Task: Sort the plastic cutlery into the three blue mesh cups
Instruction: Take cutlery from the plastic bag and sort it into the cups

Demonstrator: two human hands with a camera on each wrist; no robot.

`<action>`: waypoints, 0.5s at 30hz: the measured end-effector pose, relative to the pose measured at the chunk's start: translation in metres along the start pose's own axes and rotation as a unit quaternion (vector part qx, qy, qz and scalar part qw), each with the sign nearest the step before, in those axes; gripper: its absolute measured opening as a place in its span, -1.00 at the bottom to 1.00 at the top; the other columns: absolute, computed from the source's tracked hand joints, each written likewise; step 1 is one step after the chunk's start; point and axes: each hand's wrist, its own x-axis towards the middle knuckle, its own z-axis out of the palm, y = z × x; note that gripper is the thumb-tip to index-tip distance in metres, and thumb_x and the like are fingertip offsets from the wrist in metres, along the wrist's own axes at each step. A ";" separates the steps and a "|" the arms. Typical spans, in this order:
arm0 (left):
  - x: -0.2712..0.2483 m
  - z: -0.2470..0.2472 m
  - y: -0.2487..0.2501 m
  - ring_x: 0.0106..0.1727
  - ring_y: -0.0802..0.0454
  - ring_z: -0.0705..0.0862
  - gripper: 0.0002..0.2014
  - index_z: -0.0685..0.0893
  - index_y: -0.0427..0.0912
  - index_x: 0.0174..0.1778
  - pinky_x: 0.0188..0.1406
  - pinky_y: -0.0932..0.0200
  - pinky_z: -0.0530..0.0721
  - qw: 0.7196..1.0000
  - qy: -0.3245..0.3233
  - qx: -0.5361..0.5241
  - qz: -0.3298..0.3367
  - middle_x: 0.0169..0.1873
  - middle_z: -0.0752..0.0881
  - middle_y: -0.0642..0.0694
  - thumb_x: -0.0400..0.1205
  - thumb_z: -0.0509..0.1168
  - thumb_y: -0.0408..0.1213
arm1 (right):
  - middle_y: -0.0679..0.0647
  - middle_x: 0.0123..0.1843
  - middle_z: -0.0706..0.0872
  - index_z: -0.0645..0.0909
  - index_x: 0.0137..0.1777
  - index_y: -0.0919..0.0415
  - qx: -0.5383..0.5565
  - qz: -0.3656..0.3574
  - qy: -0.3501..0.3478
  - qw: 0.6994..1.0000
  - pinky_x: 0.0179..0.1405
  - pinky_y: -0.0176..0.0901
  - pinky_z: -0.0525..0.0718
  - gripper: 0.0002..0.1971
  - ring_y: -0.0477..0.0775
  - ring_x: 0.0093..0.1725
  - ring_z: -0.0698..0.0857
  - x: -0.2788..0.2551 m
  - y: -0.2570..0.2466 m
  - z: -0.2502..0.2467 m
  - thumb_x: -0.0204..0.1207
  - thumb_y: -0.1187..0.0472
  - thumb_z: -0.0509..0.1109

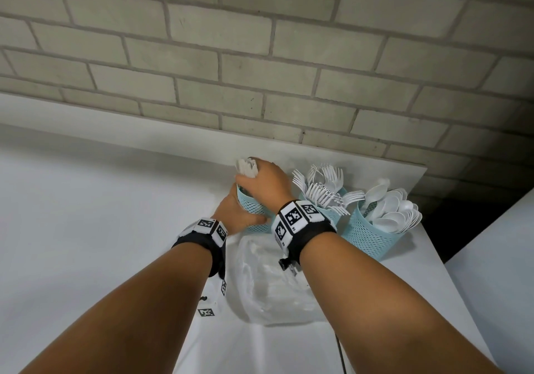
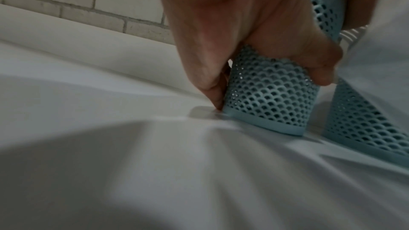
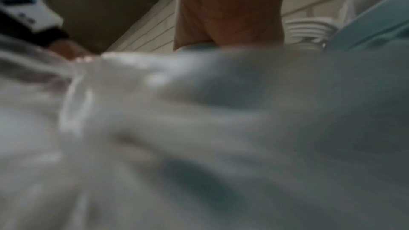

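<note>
Three blue mesh cups stand in a row near the wall. My left hand wraps round the left cup, seen close in the left wrist view with fingers curled on the mesh of that cup. Above that cup, my right hand grips a bundle of white plastic cutlery with its lower ends inside the rim. The middle cup holds white forks. Spoons fill the right cup. The right wrist view is blurred.
A crumpled clear plastic bag lies on the white table just in front of the cups, under my right wrist. A brick wall rises behind. The table's right edge is close to the spoon cup.
</note>
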 end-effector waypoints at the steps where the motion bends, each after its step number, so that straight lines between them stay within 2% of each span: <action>1: 0.000 0.000 0.000 0.27 0.05 0.62 0.12 0.26 -0.12 0.50 0.34 -0.08 0.59 1.000 0.004 0.006 -0.002 0.26 0.62 -0.02 0.03 0.60 0.06 | 0.06 -0.13 0.74 0.64 -0.04 0.15 0.059 0.007 0.027 0.998 -0.08 -0.12 0.55 -0.79 0.11 -0.11 0.67 -0.001 0.002 -0.001 0.49 0.03 0.37; 4: -0.001 0.000 0.002 0.31 0.04 0.59 0.16 0.19 -0.07 0.53 0.35 -0.07 0.58 1.000 0.016 0.015 0.002 0.30 0.59 0.00 0.03 0.63 0.02 | 0.10 -0.11 0.75 0.62 0.01 0.19 0.206 0.043 0.096 0.973 -0.10 -0.07 0.66 -0.82 0.11 -0.11 0.71 -0.001 0.000 -0.003 0.49 0.12 0.42; 6: -0.002 0.000 0.004 0.32 0.04 0.59 0.15 0.18 -0.07 0.54 0.35 -0.03 0.56 1.000 0.019 0.016 0.004 0.30 0.58 0.00 0.05 0.63 0.01 | 0.11 -0.09 0.72 0.59 0.12 0.25 0.244 0.054 0.109 0.962 -0.14 -0.12 0.65 -0.74 0.08 -0.13 0.69 -0.002 -0.005 -0.005 0.49 0.17 0.44; 8: -0.002 0.000 0.005 0.31 0.05 0.59 0.15 0.21 -0.09 0.52 0.35 -0.03 0.57 1.000 0.017 0.013 -0.002 0.30 0.59 -0.02 0.04 0.63 0.02 | 0.11 -0.01 0.68 0.50 0.24 0.24 0.220 0.049 0.096 0.970 -0.13 -0.14 0.63 -0.63 0.03 -0.10 0.65 -0.004 -0.009 -0.006 0.48 0.19 0.46; 11: 0.001 -0.003 0.004 0.30 0.05 0.60 0.19 0.19 -0.07 0.52 0.35 -0.07 0.58 1.000 0.004 0.018 -0.023 0.30 0.59 -0.01 0.00 0.66 0.05 | 0.14 0.24 0.63 0.39 0.38 0.17 0.189 0.034 0.076 0.978 0.09 -0.09 0.63 -0.48 0.09 0.13 0.63 -0.007 -0.010 -0.008 0.46 0.24 0.49; 13: 0.005 -0.005 0.002 0.31 0.05 0.61 0.21 0.21 -0.02 0.51 0.32 -0.12 0.60 0.999 -0.007 0.018 -0.038 0.30 0.60 0.02 -0.03 0.69 0.09 | 0.12 0.35 0.57 0.36 0.44 0.12 0.177 0.015 0.092 0.980 0.17 -0.19 0.53 -0.41 0.07 0.31 0.55 -0.009 -0.011 -0.013 0.45 0.22 0.49; 15: 0.007 -0.006 -0.002 0.29 0.04 0.63 0.20 0.27 0.01 0.48 0.30 -0.14 0.62 0.999 -0.016 0.017 -0.049 0.28 0.63 0.03 -0.07 0.72 0.09 | 0.10 0.41 0.52 0.37 0.46 0.10 0.157 -0.001 0.115 0.981 0.21 -0.30 0.40 -0.41 0.03 0.39 0.48 -0.013 -0.012 -0.019 0.45 0.17 0.49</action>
